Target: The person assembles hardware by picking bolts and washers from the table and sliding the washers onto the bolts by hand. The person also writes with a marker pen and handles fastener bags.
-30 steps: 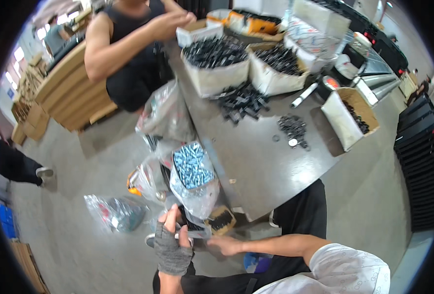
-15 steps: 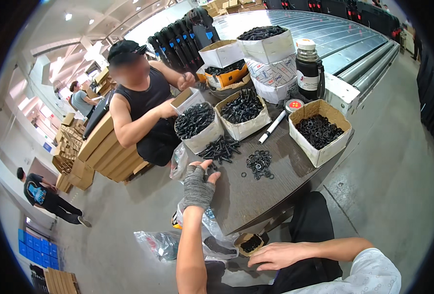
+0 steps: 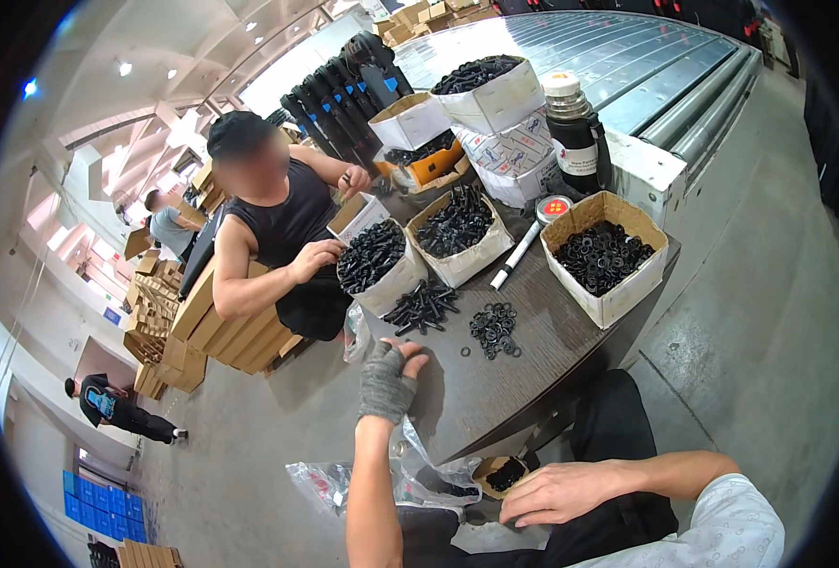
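My left hand [image 3: 388, 381], in a grey fingerless glove, hovers at the near left edge of the dark wood table [image 3: 448, 407]. Its fingers are curled in; whatever they hold is hidden. Just beyond lies a pile of short black screw-like parts [image 3: 421, 308]. To the right of that is a small heap of black rings [image 3: 493, 331], with a single ring [image 3: 465, 351] apart from it. My bare right hand [image 3: 557, 492] is low over my lap, fingers loosely stretched and empty as far as visible. Beside it sits a small box of black bits [image 3: 505, 474].
White boxes of black parts [image 3: 374, 257] [image 3: 454, 227] and a box of black rings [image 3: 605, 256] stand on the table. A white marker [image 3: 514, 256], a round tin [image 3: 553, 208] and a flask [image 3: 576, 142] are behind. Plastic bags [image 3: 330, 483] hang below. A co-worker [image 3: 273, 213] sits across; a metal roller conveyor [image 3: 609, 66] lies beyond.
The whole view has shifted slightly. My left hand has drawn back a little from the black parts and its fingers curl more. The right hand stays beside the small box.
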`<action>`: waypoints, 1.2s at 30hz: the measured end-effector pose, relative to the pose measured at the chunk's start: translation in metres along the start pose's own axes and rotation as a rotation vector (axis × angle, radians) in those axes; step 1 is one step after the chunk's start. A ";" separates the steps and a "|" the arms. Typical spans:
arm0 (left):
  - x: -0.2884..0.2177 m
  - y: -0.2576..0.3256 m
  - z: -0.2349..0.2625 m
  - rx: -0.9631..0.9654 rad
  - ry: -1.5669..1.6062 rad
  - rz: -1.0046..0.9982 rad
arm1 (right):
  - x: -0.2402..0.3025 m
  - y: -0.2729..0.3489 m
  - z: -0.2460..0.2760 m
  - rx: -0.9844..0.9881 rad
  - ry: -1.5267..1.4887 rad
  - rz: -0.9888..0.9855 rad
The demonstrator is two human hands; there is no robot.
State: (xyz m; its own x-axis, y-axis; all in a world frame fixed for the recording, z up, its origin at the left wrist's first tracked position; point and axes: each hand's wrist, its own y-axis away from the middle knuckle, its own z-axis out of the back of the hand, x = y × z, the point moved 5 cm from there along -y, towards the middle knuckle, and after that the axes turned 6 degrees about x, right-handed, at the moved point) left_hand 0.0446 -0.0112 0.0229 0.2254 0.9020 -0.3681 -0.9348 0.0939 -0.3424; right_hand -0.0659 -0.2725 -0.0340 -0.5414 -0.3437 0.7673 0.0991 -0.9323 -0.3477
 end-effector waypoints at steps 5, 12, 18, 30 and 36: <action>-0.007 0.018 0.006 -0.062 0.005 -0.096 | 0.018 -0.022 0.061 -0.210 0.217 0.026; 0.018 0.013 0.004 0.020 0.236 0.238 | 0.002 -0.050 0.135 -0.491 0.610 -0.139; 0.019 0.009 0.004 0.150 0.243 0.267 | -0.031 -0.096 0.164 -0.458 0.633 -0.321; 0.006 0.040 0.013 -0.234 0.456 -0.053 | -0.073 -0.142 0.166 -0.314 0.339 -0.414; -0.004 0.050 0.019 -0.392 0.808 -0.004 | -0.049 -0.146 0.169 -0.451 -0.060 -0.348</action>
State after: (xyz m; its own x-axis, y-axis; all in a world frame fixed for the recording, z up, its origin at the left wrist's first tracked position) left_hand -0.0082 -0.0020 0.0239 0.4908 0.3161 -0.8119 -0.8066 -0.1876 -0.5606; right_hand 0.0874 -0.1390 0.0706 -0.4288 -0.0434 0.9024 -0.4495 -0.8562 -0.2547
